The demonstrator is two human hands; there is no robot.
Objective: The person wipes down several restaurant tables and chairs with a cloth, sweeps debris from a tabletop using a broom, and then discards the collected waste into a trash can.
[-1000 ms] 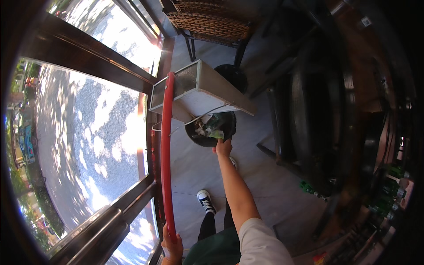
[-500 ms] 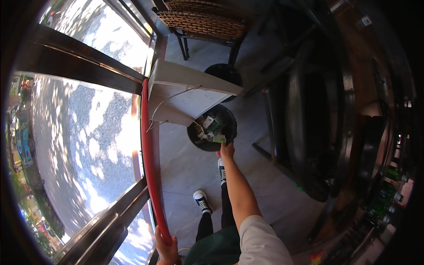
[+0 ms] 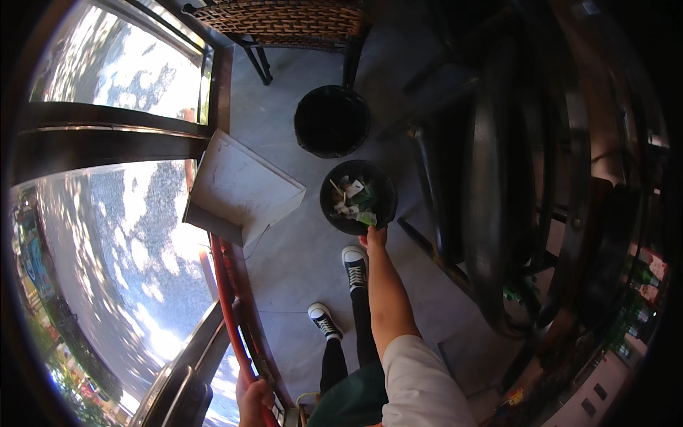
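My right hand (image 3: 373, 237) grips the near rim of a round black bin (image 3: 358, 198) that holds paper scraps and a green wrapper. My left hand (image 3: 254, 396) at the lower edge is closed on the long red handle (image 3: 226, 299) of a large white dustpan (image 3: 240, 188). The dustpan now hangs to the left of the bin, its open mouth facing down toward the floor. My two feet in dark sneakers (image 3: 354, 265) stand just below the bin.
A second, empty black bin (image 3: 331, 121) stands beyond the first. A wicker chair (image 3: 284, 21) is at the top. Tall glass windows with dark frames (image 3: 107, 135) run along the left. Dark metal furniture (image 3: 491, 192) crowds the right side.
The dustpan has swung away from above the bin to its left and lowered. The bin of scraps is now fully uncovered. Both hands keep their grips.
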